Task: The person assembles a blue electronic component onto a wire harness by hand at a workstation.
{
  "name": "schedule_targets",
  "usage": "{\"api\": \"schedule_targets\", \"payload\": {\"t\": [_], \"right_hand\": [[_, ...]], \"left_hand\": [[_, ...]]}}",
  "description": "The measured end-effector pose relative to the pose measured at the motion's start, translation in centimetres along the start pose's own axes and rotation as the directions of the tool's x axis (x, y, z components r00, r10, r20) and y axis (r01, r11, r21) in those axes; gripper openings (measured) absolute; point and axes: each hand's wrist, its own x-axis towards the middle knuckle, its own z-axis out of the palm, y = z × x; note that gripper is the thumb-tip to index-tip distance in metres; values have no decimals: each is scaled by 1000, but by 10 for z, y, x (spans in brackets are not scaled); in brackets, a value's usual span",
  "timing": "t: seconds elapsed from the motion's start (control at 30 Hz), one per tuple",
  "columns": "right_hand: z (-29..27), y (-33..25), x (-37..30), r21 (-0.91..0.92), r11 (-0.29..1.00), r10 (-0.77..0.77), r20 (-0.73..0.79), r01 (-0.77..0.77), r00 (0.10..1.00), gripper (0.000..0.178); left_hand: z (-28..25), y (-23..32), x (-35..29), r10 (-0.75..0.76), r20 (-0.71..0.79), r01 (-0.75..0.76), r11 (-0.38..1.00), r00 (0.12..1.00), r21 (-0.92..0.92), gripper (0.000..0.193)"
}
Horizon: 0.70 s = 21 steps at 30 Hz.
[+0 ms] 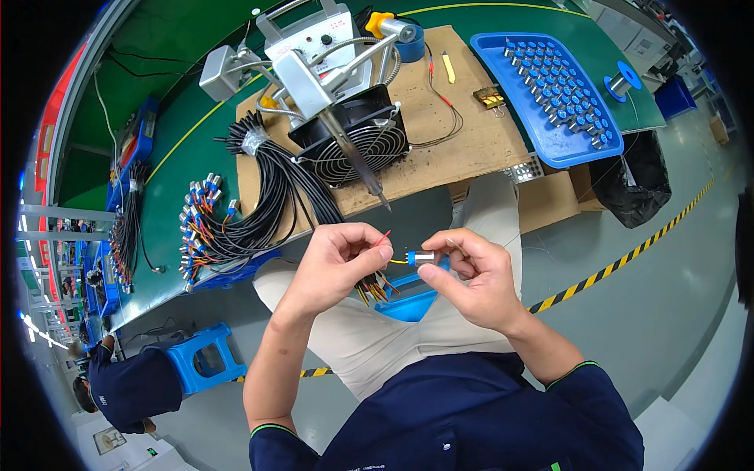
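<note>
My left hand (345, 263) is closed in a pinch on thin wires, with a red wire (384, 238) standing up from its fingertips. A yellow wire (399, 261) runs from those fingers to the blue end of a small silver cylinder (424, 257). My right hand (475, 279) grips this cylinder between thumb and fingers, its blue pinned end facing left. Below my left hand hang loose coloured wire ends (378, 288) of black cables. Just above both hands is the tip of a soldering iron (357, 161) fixed on a stand.
A fan (353, 145) and a soldering unit (318, 47) stand on a cardboard sheet (463, 149). Bundled black cables (275, 173) lie left, beside wired cylinders (206, 224). A blue tray (561, 153) holds many cylinders. A person (137, 385) sits at lower left.
</note>
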Motion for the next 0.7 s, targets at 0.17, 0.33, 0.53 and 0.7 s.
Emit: {"api": "schedule_targets", "payload": {"t": [0.17, 0.33, 0.53, 0.7], "right_hand": [[0, 12, 1, 206, 968, 148, -8, -143, 989, 30], [0, 12, 5, 254, 950, 183, 9, -180, 983, 29], [1, 14, 8, 271, 946, 180, 17, -178, 984, 29], [2, 15, 10, 226, 960, 163, 28, -165, 986, 29]], "left_hand": [[5, 9, 2, 2, 0, -2, 1000, 1000, -28, 13], [4, 8, 4, -13, 33, 11, 999, 999, 49, 16], [3, 6, 5, -15, 31, 14, 999, 999, 48, 18], [3, 13, 5, -63, 49, 63, 998, 997, -11, 15]]}}
